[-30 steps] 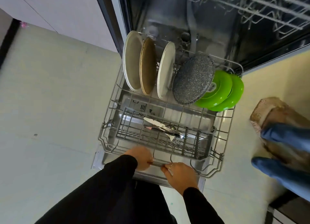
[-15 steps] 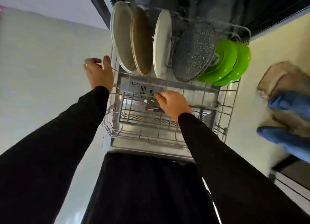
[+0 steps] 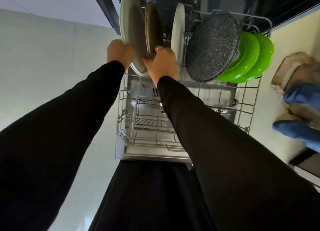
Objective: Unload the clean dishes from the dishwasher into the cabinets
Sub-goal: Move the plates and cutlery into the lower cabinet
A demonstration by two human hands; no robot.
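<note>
The dishwasher's lower rack [image 3: 249,109] is pulled out in front of me. Plates stand on edge at its far end: a grey plate [image 3: 131,28], a brown plate [image 3: 153,28], a white plate [image 3: 178,29], a speckled dark plate [image 3: 211,49] and two green plates [image 3: 252,57]. My left hand [image 3: 119,53] grips the near edge of the grey plate. My right hand [image 3: 161,62] grips the lower edge of the brown plate. Both plates still stand in the rack.
The open dishwasher tub [image 3: 225,0] is dark behind the plates. Pale floor [image 3: 43,66] lies to the left. Another person's feet in blue and tan [image 3: 301,109] stand on the floor at the right. The cutlery basket [image 3: 149,120] sits in the near rack.
Both hands reached forward to the far left of the rack. The left hand took hold of the grey plate and the right left the cutlery basket for the brown plate.
</note>
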